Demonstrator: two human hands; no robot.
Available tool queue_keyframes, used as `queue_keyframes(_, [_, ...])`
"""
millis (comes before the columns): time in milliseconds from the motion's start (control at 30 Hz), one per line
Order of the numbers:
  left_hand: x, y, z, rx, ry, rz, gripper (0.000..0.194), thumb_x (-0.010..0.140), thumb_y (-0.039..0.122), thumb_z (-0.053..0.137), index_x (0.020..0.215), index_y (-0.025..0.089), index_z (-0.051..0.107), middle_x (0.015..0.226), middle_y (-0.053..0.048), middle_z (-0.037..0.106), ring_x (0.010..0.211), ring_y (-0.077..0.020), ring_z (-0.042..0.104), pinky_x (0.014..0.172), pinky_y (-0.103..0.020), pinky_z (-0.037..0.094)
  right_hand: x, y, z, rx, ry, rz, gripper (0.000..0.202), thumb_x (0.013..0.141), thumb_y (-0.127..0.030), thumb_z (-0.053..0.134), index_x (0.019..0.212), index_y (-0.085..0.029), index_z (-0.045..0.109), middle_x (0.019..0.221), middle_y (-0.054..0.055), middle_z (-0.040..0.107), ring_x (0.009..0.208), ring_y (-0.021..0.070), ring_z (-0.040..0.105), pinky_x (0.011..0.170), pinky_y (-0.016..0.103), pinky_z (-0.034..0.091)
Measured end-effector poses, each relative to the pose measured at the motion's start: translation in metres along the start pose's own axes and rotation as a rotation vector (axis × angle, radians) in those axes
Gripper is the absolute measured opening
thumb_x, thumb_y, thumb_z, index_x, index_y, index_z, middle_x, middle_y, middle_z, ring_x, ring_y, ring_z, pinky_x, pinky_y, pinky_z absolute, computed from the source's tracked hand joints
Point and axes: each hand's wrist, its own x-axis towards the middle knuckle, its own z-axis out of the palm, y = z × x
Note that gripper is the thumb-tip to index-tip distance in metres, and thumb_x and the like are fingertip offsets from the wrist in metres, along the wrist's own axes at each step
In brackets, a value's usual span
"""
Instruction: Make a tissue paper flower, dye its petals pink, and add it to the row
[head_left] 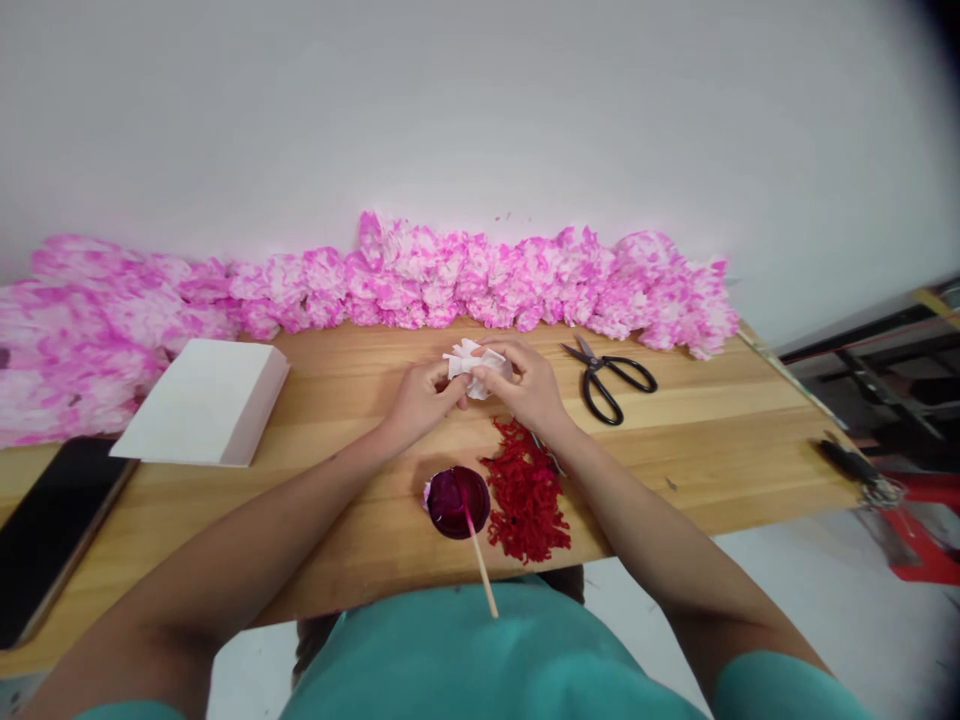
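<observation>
"How do the hands stand?"

"Both are closed on one thing. The left hand (426,400) pinches the near-left edge of a crumpled white paper piece (469,362), and the right hand (531,385) grips its right side, thumb laid across the front."

"Where is that piece?"

"Between the two hands, above the middle of the table (697,420). Make it the centre of the clock, with twelve toward the wall (480,120)."

"What lies closest?"

"At five o'clock, a bundle of red strands (529,500), partly beside the right forearm. At six, just left of the bundle, a cup (450,534) with dark purple inside; a thin stick (482,570) leans out of it toward the person's teal shirt (480,660)."

"And farther off?"

"Black-handled scissors (602,390) at three, blades slightly parted, pointing up and left. A stack of white paper (191,400) sits at nine, with a dark phone (60,540) past it, between eight and nine."

"The pink along the back?"

"Pink-and-white ruffled flowers (480,275), massed against the wall from nearly nine, through twelve, to nearly three."
</observation>
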Motion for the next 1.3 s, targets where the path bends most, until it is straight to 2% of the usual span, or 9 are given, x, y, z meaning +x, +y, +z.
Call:
queue_keyframes(100, [0.000, -0.001, 0.000, 0.029, 0.003, 0.038, 0.025, 0.085, 0.034, 0.055, 0.069, 0.016, 0.060, 0.057, 0.001, 0.060, 0.047, -0.0083, 0.048, 0.047, -0.019, 0.036, 0.001, 0.001, 0.001, -0.027, -0.007, -0.026, 0.015, 0.081, -0.031, 0.072, 0.095, -0.025, 0.073, 0.105, 0.004, 0.073, 0.102, 0.0223, 0.065, 0.093, 0.037, 0.048])
queue_keyframes(233, [0.002, -0.004, 0.001, 0.021, 0.001, 0.063, 0.020, 0.084, 0.033, 0.056, 0.076, 0.016, 0.062, 0.061, 0.000, 0.060, 0.053, -0.0099, 0.051, 0.051, -0.020, 0.038, 0.001, 0.003, 0.002, 0.002, 0.003, 0.014, 0.012, 0.083, -0.033, 0.071, 0.091, -0.025, 0.073, 0.103, 0.003, 0.073, 0.097, 0.0207, 0.066, 0.089, 0.036, 0.049])
queue_keyframes(333, [0.003, -0.006, 0.001, 0.045, 0.015, 0.065, 0.019, 0.083, 0.033, 0.056, 0.075, 0.016, 0.061, 0.063, 0.001, 0.059, 0.055, -0.0101, 0.051, 0.052, -0.020, 0.038, 0.000, 0.004, 0.002, 0.034, 0.012, 0.057, 0.016, 0.085, -0.039, 0.068, 0.085, -0.024, 0.073, 0.099, 0.003, 0.074, 0.092, 0.0196, 0.066, 0.083, 0.033, 0.049])
queue_keyframes(500, [0.003, -0.006, 0.000, 0.024, 0.053, 0.059, 0.022, 0.082, 0.036, 0.057, 0.080, 0.016, 0.063, 0.068, 0.000, 0.061, 0.059, -0.0112, 0.052, 0.054, -0.021, 0.041, 0.001, 0.006, -0.002, 0.151, 0.109, 0.210, 0.033, 0.089, -0.053, 0.061, 0.081, -0.023, 0.071, 0.081, 0.001, 0.071, 0.073, 0.0169, 0.062, 0.066, 0.029, 0.049])
queue_keyframes(667, [0.003, -0.007, -0.003, -0.056, 0.076, 0.038, 0.025, 0.082, 0.039, 0.057, 0.086, 0.015, 0.063, 0.073, -0.001, 0.064, 0.061, -0.0119, 0.056, 0.057, -0.022, 0.045, 0.005, 0.008, -0.010, 0.357, 0.166, 0.329, 0.044, 0.089, -0.065, 0.054, 0.089, -0.025, 0.071, 0.096, 0.005, 0.072, 0.086, 0.0197, 0.065, 0.066, 0.030, 0.054])
queue_keyframes(833, [0.003, -0.008, -0.005, -0.090, 0.072, 0.026, 0.023, 0.082, 0.038, 0.058, 0.083, 0.015, 0.062, 0.066, 0.001, 0.061, 0.056, -0.0103, 0.056, 0.056, -0.021, 0.043, 0.007, 0.012, -0.012, 0.356, 0.083, 0.389, 0.049, 0.088, -0.067, 0.053, 0.090, -0.022, 0.073, 0.092, 0.005, 0.073, 0.084, 0.0189, 0.065, 0.071, 0.031, 0.054])
queue_keyframes(933, [0.003, -0.009, -0.005, -0.085, 0.072, 0.018, 0.022, 0.082, 0.037, 0.058, 0.083, 0.015, 0.062, 0.068, 0.000, 0.063, 0.057, -0.0107, 0.057, 0.056, -0.022, 0.044, 0.006, 0.015, -0.011, 0.329, 0.021, 0.394, 0.052, 0.088, -0.068, 0.051, 0.082, -0.021, 0.072, 0.083, 0.004, 0.071, 0.078, 0.0187, 0.064, 0.070, 0.031, 0.051])
queue_keyframes(1067, [0.003, -0.010, -0.004, -0.058, 0.060, 0.029, 0.022, 0.080, 0.035, 0.058, 0.084, 0.015, 0.064, 0.072, -0.001, 0.065, 0.060, -0.0114, 0.058, 0.058, -0.022, 0.045, 0.005, 0.014, -0.010, 0.327, -0.004, 0.364, 0.046, 0.085, -0.065, 0.060, 0.074, -0.021, 0.068, 0.075, 0.000, 0.068, 0.072, 0.0166, 0.060, 0.067, 0.029, 0.048])
queue_keyframes(1300, [0.004, -0.011, -0.004, -0.021, 0.055, 0.019, 0.018, 0.078, 0.031, 0.058, 0.080, 0.015, 0.065, 0.068, -0.001, 0.064, 0.061, -0.0121, 0.057, 0.059, -0.022, 0.044, 0.006, 0.004, -0.006, 0.419, -0.045, 0.380, 0.042, 0.076, -0.056, 0.072, 0.102, -0.022, 0.069, 0.094, 0.001, 0.072, 0.079, 0.0156, 0.063, 0.071, 0.027, 0.050])
